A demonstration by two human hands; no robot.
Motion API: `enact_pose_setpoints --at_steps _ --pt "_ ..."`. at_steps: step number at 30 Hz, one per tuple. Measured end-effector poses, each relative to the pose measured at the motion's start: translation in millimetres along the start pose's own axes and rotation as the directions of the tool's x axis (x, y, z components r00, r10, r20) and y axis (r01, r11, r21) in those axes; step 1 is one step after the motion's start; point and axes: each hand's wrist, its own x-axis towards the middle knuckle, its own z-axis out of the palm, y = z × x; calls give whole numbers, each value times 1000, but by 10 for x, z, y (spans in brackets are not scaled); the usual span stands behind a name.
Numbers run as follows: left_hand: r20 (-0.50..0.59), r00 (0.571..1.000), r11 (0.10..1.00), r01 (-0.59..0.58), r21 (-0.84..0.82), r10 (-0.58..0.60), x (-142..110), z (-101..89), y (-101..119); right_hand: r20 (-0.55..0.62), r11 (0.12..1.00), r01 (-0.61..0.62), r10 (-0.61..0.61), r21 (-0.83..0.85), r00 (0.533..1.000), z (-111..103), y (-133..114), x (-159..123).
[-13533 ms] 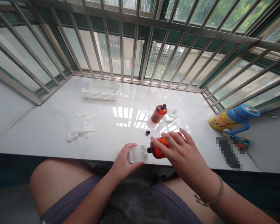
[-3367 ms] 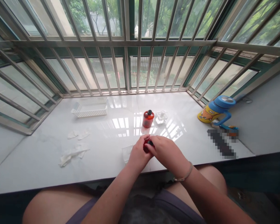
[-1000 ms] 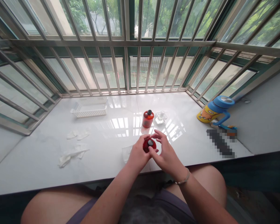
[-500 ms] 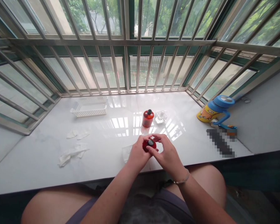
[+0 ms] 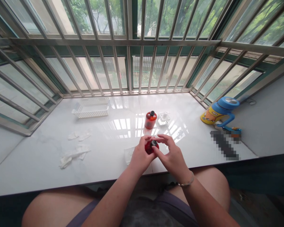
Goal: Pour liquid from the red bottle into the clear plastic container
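Observation:
A red bottle with a black cap [image 5: 148, 147] stands upright between my two hands near the counter's front edge. My left hand [image 5: 141, 153] is wrapped around the bottle's left side and hides part of it. Around the black cap [image 5: 153, 143], the thumb and fingertips of my right hand [image 5: 170, 154] are curved, with the thumb touching its near side. Just behind them stands a second red bottle [image 5: 150, 120], also black-capped. Beside that one is a small clear container [image 5: 164, 118] with something inside that is too small to make out.
A white perforated basket [image 5: 91, 113] sits at the back left. Crumpled white tissues [image 5: 74, 156] lie at the left. Partly hidden by my left arm is a clear tray [image 5: 128, 155]. A yellow and blue bottle [image 5: 219, 110] stands at the right, near a blurred-out dark object [image 5: 224, 145].
My right thumb has shifted up and slightly right against the black cap, and my right fingers have moved a little right. My left hand keeps its hold on the bottle.

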Motion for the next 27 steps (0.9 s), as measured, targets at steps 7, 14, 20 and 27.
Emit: enact_pose_setpoints --at_steps 7,14,20,27 --pt "7 1000 1000 -8 1 8 -10 -1 64 61 997 -68 66 30 996 30 11 -43" --pt "21 1000 999 -12 -49 13 -9 7 35 2 996 -63 63 56 998 83 47 -76" --pt "10 1000 1000 0 -20 0 6 6 -4 22 991 -108 107 76 994 76 47 -58" --pt "25 1000 999 8 -38 -7 16 -3 -55 25 983 -113 111 147 994 60 163 -167"
